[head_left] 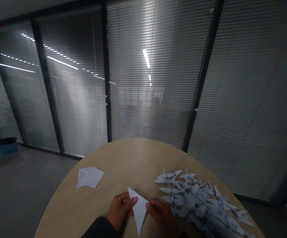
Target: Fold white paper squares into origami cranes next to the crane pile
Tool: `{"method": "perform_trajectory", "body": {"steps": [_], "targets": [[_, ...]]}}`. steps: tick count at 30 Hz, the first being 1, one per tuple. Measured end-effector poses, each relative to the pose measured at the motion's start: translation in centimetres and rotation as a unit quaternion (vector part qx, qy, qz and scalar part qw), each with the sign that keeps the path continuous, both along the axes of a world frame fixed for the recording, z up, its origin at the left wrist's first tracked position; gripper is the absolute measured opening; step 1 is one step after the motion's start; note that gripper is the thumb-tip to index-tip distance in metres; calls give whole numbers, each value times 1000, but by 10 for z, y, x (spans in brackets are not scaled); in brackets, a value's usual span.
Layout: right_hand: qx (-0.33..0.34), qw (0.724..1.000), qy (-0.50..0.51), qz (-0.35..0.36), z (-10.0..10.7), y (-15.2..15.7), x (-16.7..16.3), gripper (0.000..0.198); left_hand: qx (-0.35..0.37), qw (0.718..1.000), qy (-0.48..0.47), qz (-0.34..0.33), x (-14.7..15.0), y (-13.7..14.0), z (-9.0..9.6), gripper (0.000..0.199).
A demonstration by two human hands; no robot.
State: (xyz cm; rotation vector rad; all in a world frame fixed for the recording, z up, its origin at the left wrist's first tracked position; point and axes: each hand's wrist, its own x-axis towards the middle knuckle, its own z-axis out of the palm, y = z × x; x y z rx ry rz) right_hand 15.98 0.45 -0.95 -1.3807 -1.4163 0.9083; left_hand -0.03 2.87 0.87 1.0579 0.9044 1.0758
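A folded piece of white paper [140, 210], shaped like a narrow kite, is held up between my two hands just above the table. My left hand [120, 206] pinches its left edge, thumb on the front face and fingers behind. At the right corner, the thumb and fingers of my right hand [160, 213] close on the paper. The paper's long points face up and down. Close by on the right lies a heap of folded white paper cranes [197, 198]. A small stack of white paper sheets [90, 177] rests to the left.
The round wooden table [138, 155] has its curved far edge near a glass partition with blinds [150, 112]. On the floor at far left stands a blue bin [6, 147] with a dark rim.
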Motion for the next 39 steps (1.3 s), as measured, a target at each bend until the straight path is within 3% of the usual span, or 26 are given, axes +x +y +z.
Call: {"method": "perform_trajectory", "body": {"steps": [15, 22, 25, 30, 39], "targets": [[-4, 1000, -14, -11, 10, -4, -3, 37, 7, 1000, 27, 8, -1, 2, -5, 48], [22, 996, -71, -41, 8, -5, -3, 35, 66, 988, 88, 106, 0, -2, -7, 54], [31, 995, -90, -41, 6, -7, -2, 33, 72, 992, 60, 86, 3, -3, -10, 49], [27, 995, -88, -28, 10, -10, -4, 29, 37, 998, -17, 41, 5, 0, -16, 63], [36, 998, -50, -10, 11, -11, -6, 19, -24, 999, -40, -19, 3, -7, -6, 71]]}}
